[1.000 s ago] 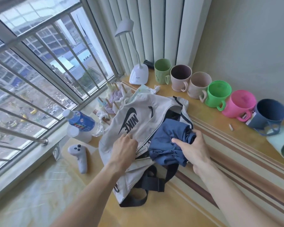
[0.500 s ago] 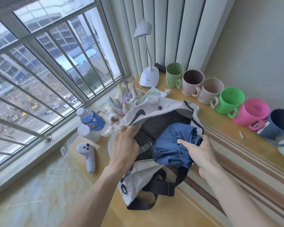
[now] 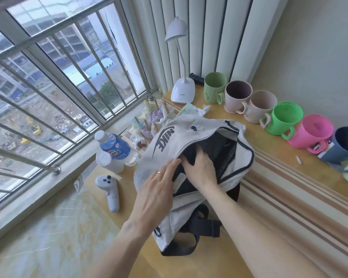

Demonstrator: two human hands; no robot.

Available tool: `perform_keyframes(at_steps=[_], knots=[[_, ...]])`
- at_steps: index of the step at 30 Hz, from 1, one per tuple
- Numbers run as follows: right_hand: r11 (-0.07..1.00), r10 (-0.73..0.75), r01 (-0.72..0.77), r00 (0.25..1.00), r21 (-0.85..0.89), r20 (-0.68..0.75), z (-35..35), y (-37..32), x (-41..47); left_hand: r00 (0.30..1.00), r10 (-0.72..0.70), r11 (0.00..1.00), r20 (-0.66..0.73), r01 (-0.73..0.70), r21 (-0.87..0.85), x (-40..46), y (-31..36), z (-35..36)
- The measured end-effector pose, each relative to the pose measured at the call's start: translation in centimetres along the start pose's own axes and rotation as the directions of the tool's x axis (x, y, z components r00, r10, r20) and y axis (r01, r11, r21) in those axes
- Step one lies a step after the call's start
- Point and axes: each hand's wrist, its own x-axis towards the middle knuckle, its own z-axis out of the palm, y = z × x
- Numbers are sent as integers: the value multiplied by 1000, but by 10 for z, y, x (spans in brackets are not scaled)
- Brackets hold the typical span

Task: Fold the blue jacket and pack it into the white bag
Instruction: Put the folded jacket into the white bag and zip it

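The white bag (image 3: pixel 169 127) with a black logo lies on the yellow-striped tabletop, its zipped mouth gaping toward the right and black mesh lining showing. My right hand (image 3: pixel 201 171) reaches into that mouth and presses down on the blue jacket (image 3: pixel 189 155), of which only a dark fold shows; the rest is hidden inside. My left hand (image 3: pixel 157 189) lies on the bag's front panel, fingertips at the rim of the opening, holding it back. Black straps trail from the bag's near end.
A drink bottle (image 3: pixel 113 145) and a grey controller (image 3: pixel 109 189) sit left of the bag by the barred window. A white desk lamp (image 3: pixel 183 91) and a row of several mugs (image 3: pixel 285 119) line the far wall. Crumpled cloths and sticks (image 3: pixel 155 117) lie behind the bag.
My right hand has pushed the blue jacket from on top of the bag down into its opening, where it is now almost hidden. My left hand shifted along the rim.
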Motion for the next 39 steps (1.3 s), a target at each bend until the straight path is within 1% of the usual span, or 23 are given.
perform_keyframes(at_steps=[1,2,3,4,5,6,7,8,9,11,12,14,16,18,20,22,24,27,30,33,35,37,39], knots=[[992,-79,71,993,-102,-87,-4,4,-19,1000,10,1000,27,-10,2,-6,-1,6],[967,-201,167,965,-194,-170,-4,9,-38,998,25,1000,56,-24,-12,-14,-2,13],[917,-352,289,910,-276,-218,-3,13,-55,996,37,999,80,-35,-30,-21,-1,17],[839,-508,427,838,-338,-202,2,17,-66,993,47,998,104,-44,-37,-29,-2,21],[745,-629,545,767,-385,-130,7,21,-73,993,46,999,111,-43,-30,-38,-2,24],[656,-700,629,714,-418,-25,13,26,-73,995,30,999,100,-27,-30,-47,-3,27],[591,-719,666,691,-455,78,19,34,-67,997,-11,999,75,13,-31,-56,-5,28],[566,-695,664,703,-488,151,26,43,-58,996,-81,996,45,82,-32,-64,-8,30],[582,-639,639,742,-502,204,31,52,-50,985,-173,984,17,173,-34,-71,-11,31],[662,-515,570,818,-487,257,34,65,-43,943,-332,942,-10,331,-56,-83,-17,33],[686,-500,557,828,-468,253,33,67,-46,921,-389,918,-1,388,-81,-87,-19,35],[687,-545,573,813,-448,204,29,60,-60,890,-456,879,19,454,-147,-89,-21,35],[659,-604,617,775,-430,185,27,49,-79,888,-460,869,22,455,-196,-89,-20,33],[598,-632,670,732,-440,255,31,41,-90,893,-451,856,18,438,-276,-91,-16,29],[565,-634,693,712,-448,303,41,38,-92,906,-424,835,1,391,-387,-95,-13,21],[580,-635,691,715,-431,292,47,33,-91,922,-385,813,-36,321,-485,-100,-8,10],[638,-621,676,735,-368,273,41,24,-90,934,-347,810,-83,254,-529,-101,-5,1],[724,-603,649,760,-234,242,19,4,-94,942,-329,857,-73,265,-442,-88,-6,4],[709,-613,673,736,-209,287,-7,-14,-92,938,-321,920,-128,276,-279,-71,-7,15],[723,-601,641,767,-257,225,-41,-17,-62,930,-342,923,-138,304,-235,-70,-5,16],[724,-576,593,801,-353,163,-68,-15,-30,914,-380,908,-144,339,-246,-77,-4,17],[734,-531,496,845,-464,62,-96,-11,4,905,-400,901,-142,361,-239,-83,-5,19],[771,-459,367,887,-520,-56,-119,-7,30,913,-386,909,-129,352,-224,-86,-5,22]])
